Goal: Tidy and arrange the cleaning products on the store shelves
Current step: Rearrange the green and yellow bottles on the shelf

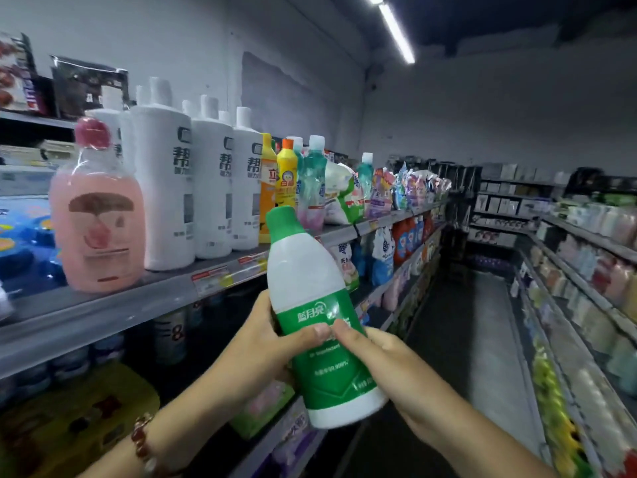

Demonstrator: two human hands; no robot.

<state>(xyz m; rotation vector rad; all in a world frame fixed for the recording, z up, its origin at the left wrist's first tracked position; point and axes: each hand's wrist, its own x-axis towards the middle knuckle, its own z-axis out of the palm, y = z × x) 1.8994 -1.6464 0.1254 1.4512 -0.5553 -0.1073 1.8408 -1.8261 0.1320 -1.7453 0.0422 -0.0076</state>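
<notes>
Your left hand [256, 343] and right hand [389, 363] both grip a white bottle [310, 291], green cap, green label reading "蓝月亮", just right of the pink bottle [98, 215].

I note: held bottle [315, 305] white, green cap and label; shelf bottle [98, 215] pink, red cap; neighbours [165, 188] white.

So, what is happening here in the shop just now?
A person stands in a store aisle and holds a white bottle with a green cap and label in both hands, left hand and right hand, thumbs pressed on its label. The bottle is in the air, in front of the shelf that carries a pink bottle and tall white bottles. It is not yet placed.
</notes>
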